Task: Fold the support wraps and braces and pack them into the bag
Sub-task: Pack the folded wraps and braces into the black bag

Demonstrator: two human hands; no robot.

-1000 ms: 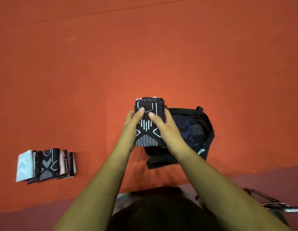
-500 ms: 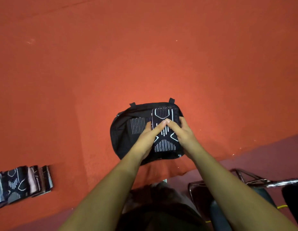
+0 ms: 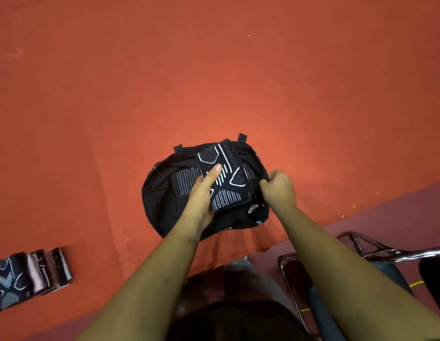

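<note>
Here, left hand [image 3: 201, 200] holds a brace [image 3: 229, 184] atop the bag [image 3: 162, 205] — right hand [image 3: 279, 190] pinches its rim.

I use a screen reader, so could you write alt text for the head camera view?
The person's left hand holds a folded black brace with white line patterns over an open black bag on an orange surface, while the right hand grips the bag's right edge. More folded braces lie at far left.
</note>
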